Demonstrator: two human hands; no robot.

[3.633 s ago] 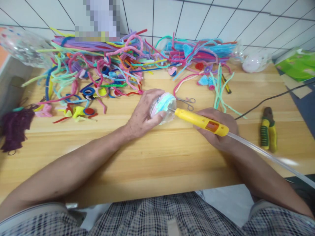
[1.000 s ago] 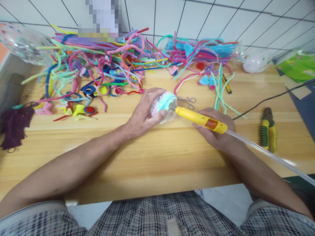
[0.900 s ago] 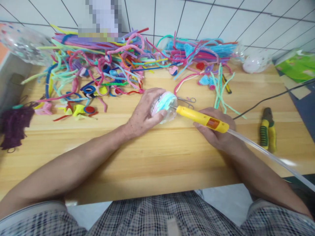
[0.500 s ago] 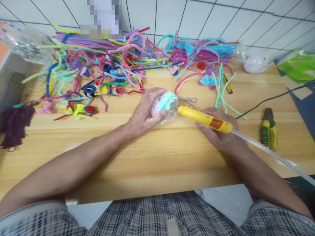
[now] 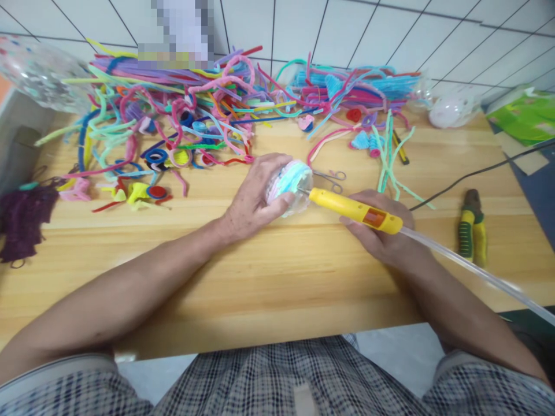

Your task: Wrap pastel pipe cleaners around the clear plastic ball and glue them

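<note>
While the left hand [image 5: 255,193] curls round a clear ball [image 5: 292,180] bearing pastel strands, mid-table, the right hand [image 5: 384,234] grips a yellow hot-glue gun [image 5: 342,205], its metal nozzle [image 5: 304,191] aimed at the strands' edge. Contact too fine to tell; likewise whether the ball rests on the tabletop [image 5: 260,289]. Good practice, as I judge it: brace the ball firmly, hold the nozzle close and steady, lay a thin line rather than a blob, keep the left thumb clear of metal that is probably hot. Count: one ball in hand, one gun, one clear glue stick [image 5: 459,263] out of its rear, one pair of scissors [image 5: 323,174] beyond, one utility knife [image 5: 401,149], one pair of pliers [image 5: 472,215], one purple tassel [image 5: 26,222]; pipe cleaners [image 5: 359,86] too tangled to number
</note>
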